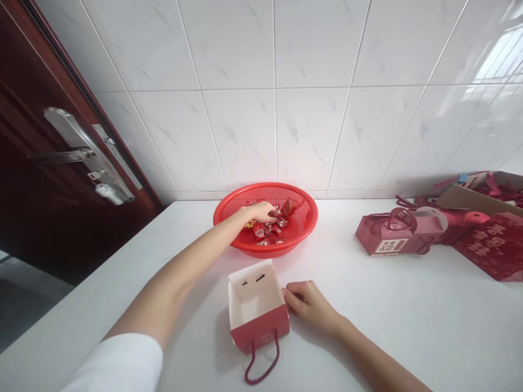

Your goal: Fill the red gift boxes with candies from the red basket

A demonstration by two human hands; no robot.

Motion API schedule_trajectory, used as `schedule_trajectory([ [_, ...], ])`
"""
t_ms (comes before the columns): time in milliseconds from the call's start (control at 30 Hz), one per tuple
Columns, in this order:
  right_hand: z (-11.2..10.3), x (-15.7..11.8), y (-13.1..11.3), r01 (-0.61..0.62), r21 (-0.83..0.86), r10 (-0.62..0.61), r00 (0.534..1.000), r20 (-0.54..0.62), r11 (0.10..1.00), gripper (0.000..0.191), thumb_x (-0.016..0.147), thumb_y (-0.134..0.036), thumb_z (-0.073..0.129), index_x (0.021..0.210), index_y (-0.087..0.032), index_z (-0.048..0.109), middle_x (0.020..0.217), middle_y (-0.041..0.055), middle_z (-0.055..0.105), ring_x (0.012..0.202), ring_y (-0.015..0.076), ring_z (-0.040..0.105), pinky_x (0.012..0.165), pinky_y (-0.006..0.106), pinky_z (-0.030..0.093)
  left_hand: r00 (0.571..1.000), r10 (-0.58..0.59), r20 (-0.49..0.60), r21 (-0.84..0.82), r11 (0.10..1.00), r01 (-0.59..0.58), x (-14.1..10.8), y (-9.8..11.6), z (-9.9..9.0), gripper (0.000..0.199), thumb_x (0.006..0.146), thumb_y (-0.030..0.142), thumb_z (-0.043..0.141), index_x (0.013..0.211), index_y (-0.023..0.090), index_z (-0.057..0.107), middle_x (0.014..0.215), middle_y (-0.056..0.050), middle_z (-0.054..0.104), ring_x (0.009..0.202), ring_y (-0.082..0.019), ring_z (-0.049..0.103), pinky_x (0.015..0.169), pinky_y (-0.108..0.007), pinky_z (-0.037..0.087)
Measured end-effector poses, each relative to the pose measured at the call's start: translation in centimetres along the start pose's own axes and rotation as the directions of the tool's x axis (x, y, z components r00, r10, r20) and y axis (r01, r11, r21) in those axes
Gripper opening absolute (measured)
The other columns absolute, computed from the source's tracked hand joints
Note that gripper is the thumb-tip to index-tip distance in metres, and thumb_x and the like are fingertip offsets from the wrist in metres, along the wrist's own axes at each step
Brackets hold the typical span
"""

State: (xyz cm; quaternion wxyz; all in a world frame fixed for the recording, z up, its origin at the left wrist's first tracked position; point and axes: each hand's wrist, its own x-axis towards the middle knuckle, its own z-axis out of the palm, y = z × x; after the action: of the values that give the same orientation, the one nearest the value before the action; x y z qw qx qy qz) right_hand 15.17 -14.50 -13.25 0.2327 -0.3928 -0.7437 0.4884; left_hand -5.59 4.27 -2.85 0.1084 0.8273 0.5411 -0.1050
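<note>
A red plastic basket (306, 218) with perforated sides stands against the tiled wall, holding several red-wrapped sweets (260, 232). My left hand (262, 211) reaches down into it, fingers curled over the sweets; what they hold, if anything, is hidden. Nearer to me an open red box (261, 328) with a white inside sits on the table, its dark red cord handle hanging toward me. At the box's right wall is my right hand (306, 302), thumb and forefinger closed on the edge.
On the white table (408, 316), a closed pink gift box (392, 234) stands at the right. Beyond it are a dark red box (492, 245) and a cardboard carton (469, 198) with ribbons. A brown door (36, 179) with a metal handle is at the left.
</note>
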Motion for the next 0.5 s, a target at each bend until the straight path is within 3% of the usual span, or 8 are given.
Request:
schedule_trajectory([
  [100,0.0,0.0,0.1,-0.001,-0.005,0.001,1.0,0.001,1.0,0.043,0.096,-0.04,0.042,0.058,-0.021,0.035,0.058,-0.0036,0.041,0.058,0.0108,0.032,0.057,0.027,0.028,0.999,0.036,-0.019,-0.006,0.999,-0.036,-0.5,0.9,0.5,0.037,0.087,0.047,0.059,0.108,0.02,0.074,0.124,-0.014,0.068,0.108,-0.03,0.065,0.083,-0.033,0.051],
  [167,0.0,0.0,0.2,0.001,-0.006,-0.001,1.0,-0.001,1.0,0.043,0.096,-0.04,0.043,0.058,-0.021,0.034,0.058,-0.0039,0.04,0.058,0.0107,0.03,0.056,0.027,0.027,0.997,0.081,0.01,-0.022,0.997,-0.08,-0.8,1.4,0.6,0.035,0.083,0.049,0.064,0.098,0.02,0.074,0.118,-0.013,0.07,0.104,-0.03,0.066,0.08,-0.032,0.051],
  [300,0.0,0.1,0.2,0.002,-0.003,-0.002,1.0,0.001,1.0,0.044,0.096,-0.04,0.043,0.058,-0.021,0.031,0.057,-0.0045,0.036,0.058,0.0105,0.027,0.055,0.027,0.025,0.966,0.176,0.187,-0.079,0.983,-0.164,-1.4,2.0,1.4,0.019,0.071,0.036,0.073,0.085,0.023,0.071,0.088,-0.003,0.074,0.082,-0.023,0.068,0.065,-0.028,0.047],
  [500,0.1,0.1,0.3,0.006,-0.005,-0.006,1.0,0.005,1.0,0.044,0.097,-0.04,0.043,0.059,-0.021,0.029,0.058,-0.0048,0.031,0.059,0.0108,0.025,0.055,0.028,0.023,0.944,0.192,0.267,-0.086,0.981,-0.175,-2.8,2.6,3.0,0.028,0.063,0.02,0.065,0.09,0.023,0.064,0.094,-0.005,0.072,0.076,-0.024,0.065,0.058,-0.03,0.044],
])
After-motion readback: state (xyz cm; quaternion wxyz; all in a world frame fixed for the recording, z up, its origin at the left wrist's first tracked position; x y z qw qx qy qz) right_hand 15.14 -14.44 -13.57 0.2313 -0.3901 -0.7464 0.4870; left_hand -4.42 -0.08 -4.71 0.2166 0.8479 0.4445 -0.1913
